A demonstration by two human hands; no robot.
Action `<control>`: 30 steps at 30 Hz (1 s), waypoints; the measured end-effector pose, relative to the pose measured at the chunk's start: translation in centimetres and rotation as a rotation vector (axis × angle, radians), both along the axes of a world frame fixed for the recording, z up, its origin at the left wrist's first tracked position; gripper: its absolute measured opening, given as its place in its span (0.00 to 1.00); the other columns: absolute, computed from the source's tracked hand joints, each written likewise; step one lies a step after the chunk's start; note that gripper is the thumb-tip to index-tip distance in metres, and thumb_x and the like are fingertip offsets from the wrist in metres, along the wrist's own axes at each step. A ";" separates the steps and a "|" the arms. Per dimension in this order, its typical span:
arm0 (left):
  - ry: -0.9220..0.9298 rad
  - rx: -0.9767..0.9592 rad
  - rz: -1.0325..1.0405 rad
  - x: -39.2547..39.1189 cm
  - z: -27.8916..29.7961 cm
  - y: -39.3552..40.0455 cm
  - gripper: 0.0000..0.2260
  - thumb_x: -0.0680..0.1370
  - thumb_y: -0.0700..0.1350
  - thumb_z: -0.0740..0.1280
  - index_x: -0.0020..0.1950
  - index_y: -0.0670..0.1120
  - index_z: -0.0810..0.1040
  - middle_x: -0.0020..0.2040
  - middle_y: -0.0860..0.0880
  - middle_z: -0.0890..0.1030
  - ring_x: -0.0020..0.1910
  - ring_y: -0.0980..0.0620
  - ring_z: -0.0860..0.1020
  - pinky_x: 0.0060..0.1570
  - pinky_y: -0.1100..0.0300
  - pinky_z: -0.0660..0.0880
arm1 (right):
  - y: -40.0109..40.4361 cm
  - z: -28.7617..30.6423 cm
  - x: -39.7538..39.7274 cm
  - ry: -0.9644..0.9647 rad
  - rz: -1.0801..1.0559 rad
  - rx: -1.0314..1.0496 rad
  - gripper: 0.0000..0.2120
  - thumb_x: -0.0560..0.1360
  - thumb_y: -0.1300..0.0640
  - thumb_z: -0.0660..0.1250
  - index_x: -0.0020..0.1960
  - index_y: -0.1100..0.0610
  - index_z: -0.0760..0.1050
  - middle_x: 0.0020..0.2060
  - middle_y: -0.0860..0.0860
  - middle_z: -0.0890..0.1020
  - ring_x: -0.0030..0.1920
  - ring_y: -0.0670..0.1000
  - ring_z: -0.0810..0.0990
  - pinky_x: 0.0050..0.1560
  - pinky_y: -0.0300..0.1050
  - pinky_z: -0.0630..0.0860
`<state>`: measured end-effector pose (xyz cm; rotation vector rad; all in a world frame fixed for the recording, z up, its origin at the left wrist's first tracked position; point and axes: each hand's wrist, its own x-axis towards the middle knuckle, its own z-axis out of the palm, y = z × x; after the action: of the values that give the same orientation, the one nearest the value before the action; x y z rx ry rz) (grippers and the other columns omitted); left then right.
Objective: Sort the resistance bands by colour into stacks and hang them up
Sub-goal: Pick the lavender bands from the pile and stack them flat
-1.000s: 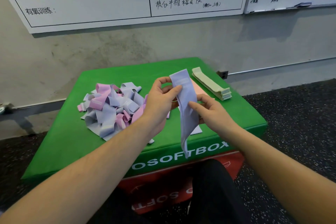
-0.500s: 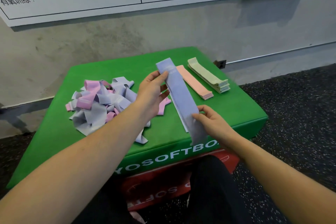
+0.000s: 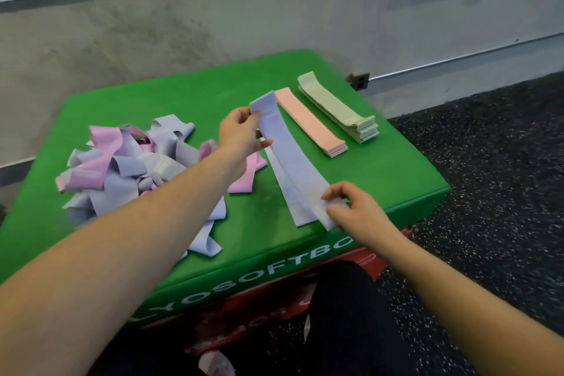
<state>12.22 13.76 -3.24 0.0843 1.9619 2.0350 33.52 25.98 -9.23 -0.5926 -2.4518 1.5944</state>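
I read "YOSOFTBO" on the green box [image 3: 244, 276], where my left hand [image 3: 236, 139] and right hand [image 3: 355, 209] each pinch an end of the lilac band [image 3: 293, 159].

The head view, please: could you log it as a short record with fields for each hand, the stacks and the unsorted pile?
left hand: pinches far end of lilac band
right hand: pinches near end of the same band
lilac band: stretched flat over another lilac band on the green box
stacks: peach stack, green stack, side by side
pile: lilac and pink bands, tangled
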 end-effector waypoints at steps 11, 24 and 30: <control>0.081 -0.196 -0.058 -5.0 -3.2 3.3 0.06 0.84 0.39 0.61 0.60 0.44 0.72 0.52 0.44 0.78 0.47 0.45 0.80 0.44 0.49 0.84 | 2.0 -1.5 -3.6 -0.068 -0.010 -0.027 0.04 0.76 0.52 0.73 0.49 0.45 0.83 0.38 0.44 0.85 0.32 0.46 0.79 0.34 0.35 0.73; 0.185 -0.474 -0.159 -7.9 -7.6 3.7 0.16 0.82 0.35 0.63 0.68 0.47 0.70 0.52 0.44 0.75 0.45 0.49 0.80 0.35 0.60 0.82 | 3.8 -2.2 -3.9 -0.119 0.513 0.371 0.15 0.76 0.53 0.72 0.62 0.46 0.81 0.47 0.36 0.77 0.48 0.34 0.76 0.51 0.26 0.67; 0.252 -0.506 -0.141 -8.2 -7.4 3.8 0.15 0.82 0.35 0.63 0.67 0.47 0.72 0.51 0.48 0.76 0.40 0.51 0.79 0.33 0.62 0.81 | 3.1 -2.7 -3.7 0.054 0.420 0.353 0.11 0.76 0.47 0.71 0.56 0.48 0.84 0.45 0.40 0.78 0.47 0.42 0.78 0.48 0.30 0.72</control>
<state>4.02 17.60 -10.64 0.3655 2.4844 1.4467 29.77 29.11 -11.88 0.0222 -2.8514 1.2130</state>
